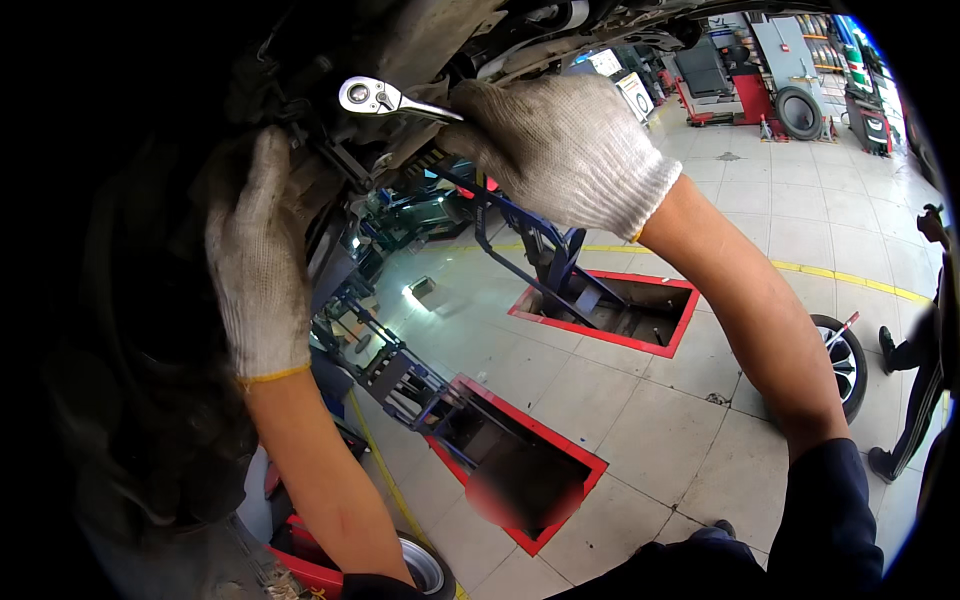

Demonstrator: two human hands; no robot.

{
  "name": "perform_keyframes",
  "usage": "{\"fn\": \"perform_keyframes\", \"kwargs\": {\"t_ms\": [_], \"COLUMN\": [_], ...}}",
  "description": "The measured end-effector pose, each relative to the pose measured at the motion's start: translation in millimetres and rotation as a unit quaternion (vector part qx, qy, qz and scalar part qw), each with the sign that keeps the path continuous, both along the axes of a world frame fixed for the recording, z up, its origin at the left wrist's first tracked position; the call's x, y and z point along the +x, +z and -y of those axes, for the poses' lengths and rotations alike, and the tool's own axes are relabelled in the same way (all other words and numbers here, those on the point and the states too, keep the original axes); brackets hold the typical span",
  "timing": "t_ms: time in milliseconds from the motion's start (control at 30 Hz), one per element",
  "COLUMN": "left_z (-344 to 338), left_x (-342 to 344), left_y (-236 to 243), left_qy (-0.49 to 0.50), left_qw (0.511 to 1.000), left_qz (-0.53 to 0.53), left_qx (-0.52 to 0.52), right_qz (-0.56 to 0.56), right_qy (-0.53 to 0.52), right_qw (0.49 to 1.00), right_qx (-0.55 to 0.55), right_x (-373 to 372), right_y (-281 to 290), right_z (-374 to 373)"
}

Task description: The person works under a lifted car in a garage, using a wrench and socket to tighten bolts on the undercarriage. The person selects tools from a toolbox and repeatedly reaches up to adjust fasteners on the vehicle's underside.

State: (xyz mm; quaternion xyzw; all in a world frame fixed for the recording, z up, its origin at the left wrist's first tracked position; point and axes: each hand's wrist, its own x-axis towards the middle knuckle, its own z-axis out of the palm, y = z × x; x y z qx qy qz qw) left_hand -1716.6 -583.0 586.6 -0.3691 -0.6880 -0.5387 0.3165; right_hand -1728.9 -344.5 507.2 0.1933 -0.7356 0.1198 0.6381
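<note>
Both my hands wear pale knitted work gloves and are raised to the dark underside of a car (430,35). My right hand (565,150) is wrapped round the handle of a ratchet wrench (385,98). The wrench's shiny round head points left, close under the metal parts; whether it sits on a fastener I cannot tell. Left of it, my left hand (262,250) reaches up against the shadowed parts, one finger stretched upward. Its other fingers are lost in the dark, so what they touch is hidden.
Blue lift arms (560,255) rise from a red-framed floor pit (690,312); a second red-framed pit (597,465) lies nearer. At the right a wheel (845,365) lies by a standing person (925,370). A tyre (798,112) and red equipment (755,100) stand far back.
</note>
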Motion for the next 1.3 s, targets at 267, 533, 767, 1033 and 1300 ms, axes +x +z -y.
{"fn": "perform_keyframes", "kwargs": {"t_ms": [267, 533, 767, 1033, 1300], "left_z": [-20.4, -32.6, -53.6, -57.2, -59.7], "left_x": [3.1, 20.9, 17.2, 14.5, 17.0], "left_y": [-0.9, -2.2, -0.4, 4.1, -6.2], "left_qy": [-0.018, 0.34, 0.446, 0.436, 0.434], "left_qw": [0.999, 0.788, 0.759, 0.737, 0.807], "left_qz": [-0.032, -0.443, -0.39, -0.42, -0.338], "left_qx": [-0.038, -0.259, -0.27, -0.301, -0.214], "right_qz": [0.128, 0.141, 0.117, 0.211, 0.221], "right_qy": [0.347, 0.529, 0.229, 0.65, 0.575], "right_qw": [0.918, 0.821, 0.957, 0.687, 0.786], "right_qx": [-0.144, -0.159, -0.137, -0.249, -0.052], "right_x": [11.6, 22.2, 4.7, 7.5, -33.0], "right_y": [-19.9, -12.8, -2.8, -29.3, -5.8], "right_z": [65.6, 82.1, -16.3, 77.8, 31.6]}}
